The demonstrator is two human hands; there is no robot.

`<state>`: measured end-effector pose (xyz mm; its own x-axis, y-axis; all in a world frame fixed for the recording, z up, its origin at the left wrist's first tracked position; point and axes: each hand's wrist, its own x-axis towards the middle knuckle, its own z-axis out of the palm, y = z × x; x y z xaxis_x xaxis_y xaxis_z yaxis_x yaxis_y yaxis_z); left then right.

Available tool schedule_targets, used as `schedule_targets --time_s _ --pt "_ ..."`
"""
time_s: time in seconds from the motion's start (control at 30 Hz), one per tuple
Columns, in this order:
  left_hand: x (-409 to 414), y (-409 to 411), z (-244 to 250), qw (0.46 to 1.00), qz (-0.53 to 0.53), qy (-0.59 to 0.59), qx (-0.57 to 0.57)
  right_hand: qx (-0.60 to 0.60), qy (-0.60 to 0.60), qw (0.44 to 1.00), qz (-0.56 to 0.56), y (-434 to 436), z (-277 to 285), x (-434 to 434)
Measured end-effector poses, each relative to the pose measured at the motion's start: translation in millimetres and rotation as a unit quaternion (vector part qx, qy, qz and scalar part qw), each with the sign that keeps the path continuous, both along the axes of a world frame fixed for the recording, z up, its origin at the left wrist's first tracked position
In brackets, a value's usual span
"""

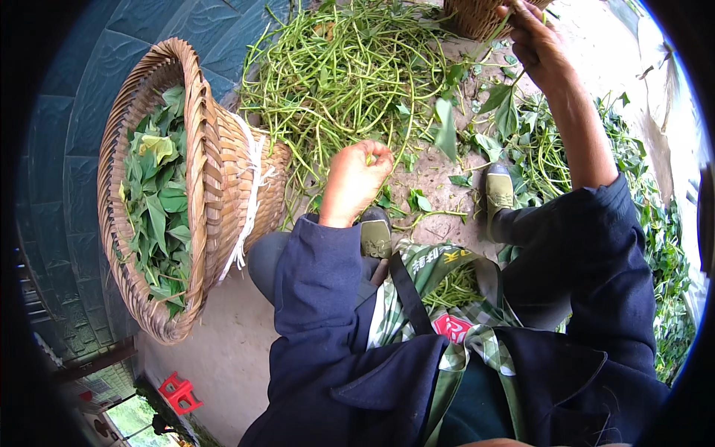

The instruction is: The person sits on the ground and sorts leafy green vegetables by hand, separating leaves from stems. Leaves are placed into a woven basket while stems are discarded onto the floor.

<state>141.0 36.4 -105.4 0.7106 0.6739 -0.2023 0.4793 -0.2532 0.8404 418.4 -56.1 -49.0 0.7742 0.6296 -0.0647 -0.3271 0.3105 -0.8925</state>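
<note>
My right hand (533, 47), raised at the top right, grips a green vine stem with leaves (505, 109) hanging below it. My left hand (357, 177) is curled near the middle, thumb and fingertips pinched together on a small yellow-green piece, partly hidden by the fingers. Behind it lies a tangled heap of long green stems (341, 78). Over my lap a green checked apron (413, 268) forms a pouch with short cut green stems (455, 288) inside.
A large woven basket (237, 184) of green leaves (153, 207) leans at the left beside a dark tiled wall (53, 139). Another woven basket (475, 19) stands at the top. Leafy vines (665, 262) lie along the right. A red plastic stool (180, 393) is at the lower left.
</note>
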Motion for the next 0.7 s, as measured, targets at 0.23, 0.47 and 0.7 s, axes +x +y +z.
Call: schedule_targets --time_s 0.23,0.47,0.7 --pt "8 -3 21 0.967 0.087 -0.231 0.067 -0.117 -0.180 0.925 0.313 4 -4 -77" --pt "4 -8 49 0.936 0.067 -0.257 -0.233 -0.061 -0.237 0.887 0.393 8 -15 -93" --pt "3 -7 47 0.960 0.052 -0.226 -0.160 -0.077 -0.276 0.859 0.424 12 -10 -94"
